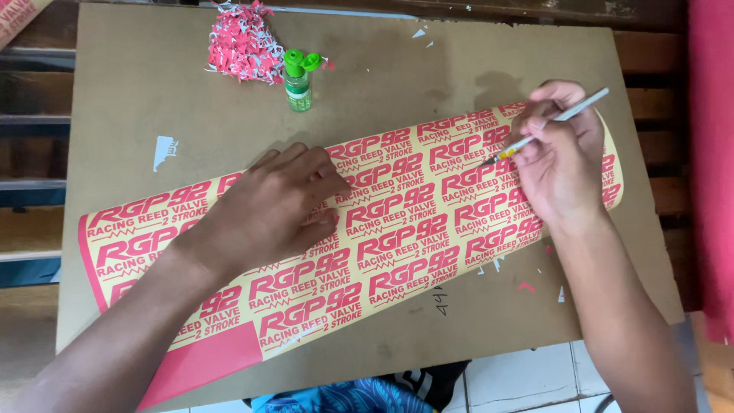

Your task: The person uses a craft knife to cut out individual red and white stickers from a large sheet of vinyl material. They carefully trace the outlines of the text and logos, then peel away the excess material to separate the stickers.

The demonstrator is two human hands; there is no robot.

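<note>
The left hand (271, 206) hides part of the sticker sheet (413, 229); the knife (547, 126) tip is too small to tell.

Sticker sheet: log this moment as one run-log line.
left hand: flat on sticker sheet | right hand: holds thin craft knife, tip on sheet | small green-capped bottle, scrap pile behind on brown board

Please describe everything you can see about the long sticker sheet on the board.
The sticker sheet is a long strip, yellow with rows of repeated red lettering, plain red at its lower left corner. It looks like thin glossy vinyl or paper. It lies flat and slanted across the brown board, its right end curling up slightly. The left hand presses on its middle. The right hand rests on its right end, holding a thin tool whose tip meets the sheet.
</note>
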